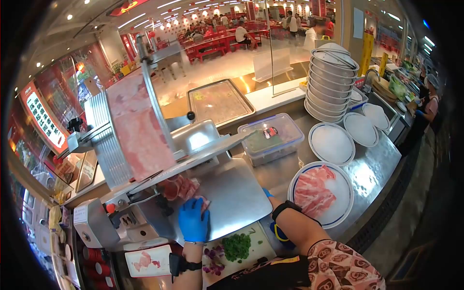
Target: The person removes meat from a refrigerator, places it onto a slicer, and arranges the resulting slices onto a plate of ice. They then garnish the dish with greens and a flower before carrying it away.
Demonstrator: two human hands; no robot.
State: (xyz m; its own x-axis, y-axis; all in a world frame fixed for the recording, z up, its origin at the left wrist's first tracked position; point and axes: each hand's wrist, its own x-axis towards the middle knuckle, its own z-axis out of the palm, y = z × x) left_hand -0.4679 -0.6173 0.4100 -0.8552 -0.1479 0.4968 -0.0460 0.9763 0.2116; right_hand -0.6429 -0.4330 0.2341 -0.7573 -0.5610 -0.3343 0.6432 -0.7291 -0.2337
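My left hand (194,220), in a blue glove, is at the slicer's metal tray (237,193). Its fingers close on the edge of thin raw meat slices (180,187) lying below the slicer blade. Above, a long slab of frozen marbled meat (140,123) rests on the slicer's ribbed carriage (108,140). Only a bit of blue glove shows of my right hand (267,192), between the tray and a plate (345,212); its fingers are hidden. That plate holds ice with fanned meat slices (315,191) on its left part.
Several ice-filled plates (331,143) and a tall plate stack (331,82) stand to the right. A lidded plastic box (270,137) sits behind the tray. In front lies a cutting board (258,241) with chopped greens (237,247). A co-worker (427,104) stands far right.
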